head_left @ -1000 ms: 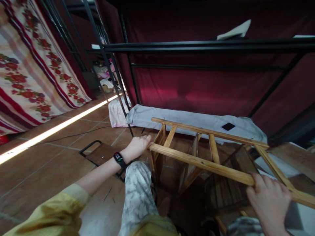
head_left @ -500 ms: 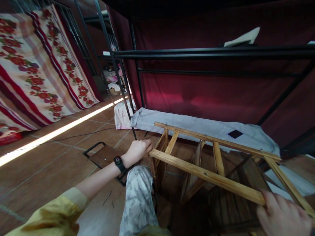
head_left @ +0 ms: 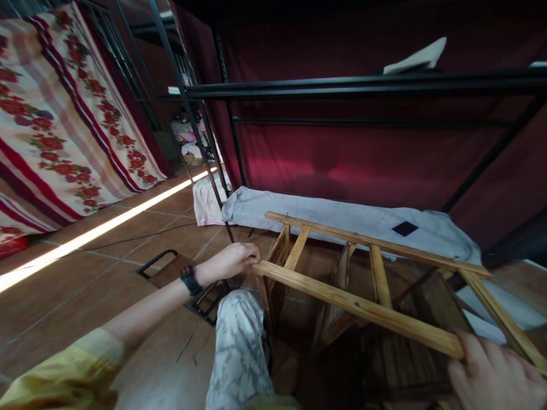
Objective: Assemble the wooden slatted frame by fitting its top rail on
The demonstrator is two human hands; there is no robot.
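1. Pale, unpainted wood makes up the frame [head_left: 342,285], a ladder-like piece with two long rails and short crosspieces, held roughly level above the tiled floor [head_left: 85,267].
2. The left hand [head_left: 231,261] is at the frame's left end, its fingers [head_left: 245,253] curled shut around the tip of the near rail.
3. The right hand [head_left: 496,376] is at the frame's right end, low in the view; its fingers [head_left: 470,347] lie over the near rail and close on it, though the edge of the view cuts off part of the hand.
4. A black wrist band [head_left: 188,280] sits on the left forearm, left of the frame, and a yellow sleeve [head_left: 64,370] shows farther left.
5. A leg in grey-and-white patterned trousers [head_left: 239,347] stands just below the frame's left end.
6. A small metal-framed stool [head_left: 171,270] rests on the floor left of the frame.
7. Behind the frame lies a grey mattress [head_left: 325,213] with a dark phone [head_left: 404,229] on it, under a black metal bunk bed [head_left: 342,88] hung with dark red curtain [head_left: 363,159].
8. Far left of the frame hangs a floral striped cloth [head_left: 55,131].
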